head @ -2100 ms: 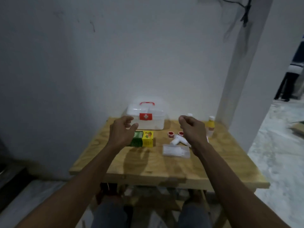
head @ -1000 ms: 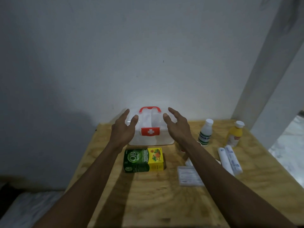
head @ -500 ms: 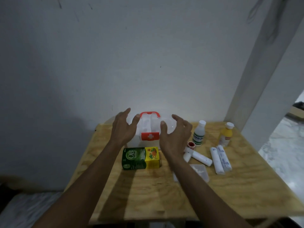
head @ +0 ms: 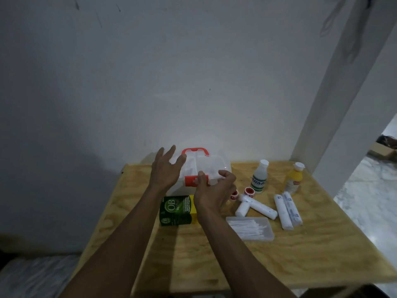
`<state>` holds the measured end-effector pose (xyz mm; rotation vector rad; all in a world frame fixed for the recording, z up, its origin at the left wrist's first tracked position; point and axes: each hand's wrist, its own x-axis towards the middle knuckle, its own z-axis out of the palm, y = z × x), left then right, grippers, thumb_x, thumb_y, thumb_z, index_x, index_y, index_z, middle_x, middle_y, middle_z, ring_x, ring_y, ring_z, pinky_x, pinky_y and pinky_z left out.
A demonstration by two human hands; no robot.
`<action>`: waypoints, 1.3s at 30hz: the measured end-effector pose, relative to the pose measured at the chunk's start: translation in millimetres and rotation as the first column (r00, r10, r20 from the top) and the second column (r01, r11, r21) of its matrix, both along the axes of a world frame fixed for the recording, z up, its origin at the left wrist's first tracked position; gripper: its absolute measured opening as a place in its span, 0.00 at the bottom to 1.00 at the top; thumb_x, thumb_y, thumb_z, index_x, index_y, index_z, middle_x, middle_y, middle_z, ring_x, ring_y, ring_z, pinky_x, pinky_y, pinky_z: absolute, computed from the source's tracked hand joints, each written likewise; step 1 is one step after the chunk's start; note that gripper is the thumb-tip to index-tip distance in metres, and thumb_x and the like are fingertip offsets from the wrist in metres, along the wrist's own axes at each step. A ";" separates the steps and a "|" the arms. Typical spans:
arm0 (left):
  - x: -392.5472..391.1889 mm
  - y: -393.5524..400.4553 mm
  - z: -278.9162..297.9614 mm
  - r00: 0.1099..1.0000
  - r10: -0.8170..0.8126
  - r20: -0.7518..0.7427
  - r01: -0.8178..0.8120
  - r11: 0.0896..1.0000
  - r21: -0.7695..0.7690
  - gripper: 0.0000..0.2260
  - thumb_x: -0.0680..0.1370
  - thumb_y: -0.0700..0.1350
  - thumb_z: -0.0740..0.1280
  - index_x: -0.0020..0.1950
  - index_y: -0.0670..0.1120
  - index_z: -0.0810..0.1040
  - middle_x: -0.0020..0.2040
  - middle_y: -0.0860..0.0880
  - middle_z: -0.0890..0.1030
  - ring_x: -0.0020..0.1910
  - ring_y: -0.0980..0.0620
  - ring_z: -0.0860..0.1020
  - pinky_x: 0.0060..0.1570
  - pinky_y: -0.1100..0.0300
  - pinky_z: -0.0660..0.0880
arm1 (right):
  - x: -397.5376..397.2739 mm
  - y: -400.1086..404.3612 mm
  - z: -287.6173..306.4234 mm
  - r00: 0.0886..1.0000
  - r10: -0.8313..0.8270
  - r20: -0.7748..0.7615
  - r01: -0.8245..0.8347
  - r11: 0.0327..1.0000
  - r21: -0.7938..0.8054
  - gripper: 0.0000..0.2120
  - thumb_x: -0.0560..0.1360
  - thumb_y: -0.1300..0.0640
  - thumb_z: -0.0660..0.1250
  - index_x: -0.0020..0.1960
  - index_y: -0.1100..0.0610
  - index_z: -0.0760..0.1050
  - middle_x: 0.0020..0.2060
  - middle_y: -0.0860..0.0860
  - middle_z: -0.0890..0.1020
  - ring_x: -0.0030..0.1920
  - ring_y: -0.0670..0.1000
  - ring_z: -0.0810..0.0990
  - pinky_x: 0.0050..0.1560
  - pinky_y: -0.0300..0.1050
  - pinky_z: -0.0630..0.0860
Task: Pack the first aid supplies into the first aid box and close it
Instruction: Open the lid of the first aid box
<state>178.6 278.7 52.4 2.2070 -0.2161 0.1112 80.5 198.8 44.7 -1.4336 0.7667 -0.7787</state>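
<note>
The first aid box (head: 212,166), translucent white with a red handle (head: 194,150), stands closed at the table's back edge. My left hand (head: 165,174) hovers at its left side with fingers spread, holding nothing. My right hand (head: 214,191) is at the box's front, its thumb on the red latch (head: 190,181) and its fingers curled by the lid's edge. Lying loose on the table are a green and yellow carton (head: 177,210), a white bottle (head: 260,179), a yellow bottle (head: 294,179), red tape rolls (head: 249,191), bandage rolls (head: 260,208) and a clear swab case (head: 251,228).
The plywood table (head: 290,265) stands against a white wall. Two more wrapped bandage rolls (head: 287,209) lie at the right. A white pillar (head: 335,104) rises behind the table's right corner, with tiled floor (head: 369,194) beyond it.
I have come closer to the table. My right hand dropped from the lid's right side to the red front latch. My left hand stays open beside the box.
</note>
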 end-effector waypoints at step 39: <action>-17.6 10.9 24.5 0.997 0.050 -0.063 -0.066 0.954 -0.292 0.33 0.79 0.66 0.51 0.79 0.50 0.55 0.78 0.45 0.60 0.75 0.44 0.62 0.72 0.48 0.59 | 28.2 -86.2 75.9 0.912 0.362 -0.192 -0.307 0.295 -0.905 0.12 0.76 0.46 0.68 0.52 0.53 0.81 0.44 0.52 0.84 0.46 0.54 0.79 0.43 0.47 0.73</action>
